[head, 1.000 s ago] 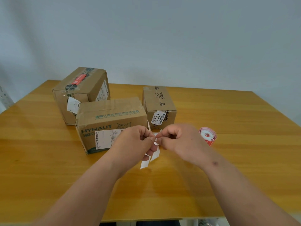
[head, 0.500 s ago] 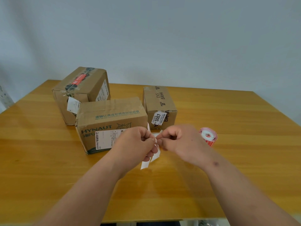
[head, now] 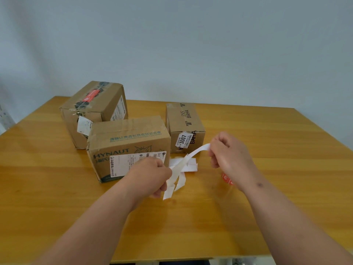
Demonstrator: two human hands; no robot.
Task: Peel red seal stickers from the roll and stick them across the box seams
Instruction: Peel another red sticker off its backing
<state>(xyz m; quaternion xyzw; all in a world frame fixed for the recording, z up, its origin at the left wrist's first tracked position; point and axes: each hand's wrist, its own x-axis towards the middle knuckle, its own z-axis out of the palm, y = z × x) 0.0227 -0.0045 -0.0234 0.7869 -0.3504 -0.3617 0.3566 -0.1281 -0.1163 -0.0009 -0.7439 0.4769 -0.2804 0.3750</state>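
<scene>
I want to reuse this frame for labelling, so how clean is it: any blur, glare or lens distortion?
Head view: mostly sharp, the HYNAUT box print is readable; the right hand and the sticker roll behind it look slightly smeared; soft glare sheens the table on both sides; the wide-angle lens bows the table edges; light is even, shadows faint.

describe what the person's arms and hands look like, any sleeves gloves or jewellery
Both forearms are bare as far as the frame shows: no sleeves reach into view. The left hand and the right hand wear no gloves, and no rings, watch or bracelet can be seen. The only marking is a small dark spot on the right forearm, just past the wrist.
</scene>
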